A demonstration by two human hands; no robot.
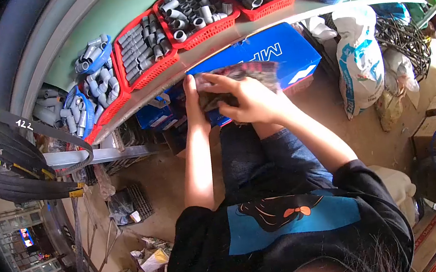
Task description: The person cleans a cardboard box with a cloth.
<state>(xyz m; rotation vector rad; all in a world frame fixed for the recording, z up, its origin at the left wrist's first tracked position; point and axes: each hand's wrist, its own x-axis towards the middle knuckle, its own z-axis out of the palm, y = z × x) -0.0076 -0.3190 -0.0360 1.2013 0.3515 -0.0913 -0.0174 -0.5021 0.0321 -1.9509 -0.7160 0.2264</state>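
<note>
A clear plastic bag (pixel 263 74) with dark and reddish contents is held between both hands, above a blue box (pixel 256 49) with white lettering. My left hand (pixel 195 100) is upright along the bag's left side, its fingers wrapped round that edge. From the right, my right hand (pixel 252 101) reaches over the bag, with its fingers bent onto the front. Glare and motion blur hide what exactly is inside the bag.
Red baskets (pixel 205 35) of grey pipe fittings line the shelf (pixel 187 59) beyond the box. Black belts (pixel 14 161) hang at left. A white sack (pixel 360 64) and a bundle of dark rods (pixel 405 42) are at right. A black crate (pixel 138 200) lies on the floor.
</note>
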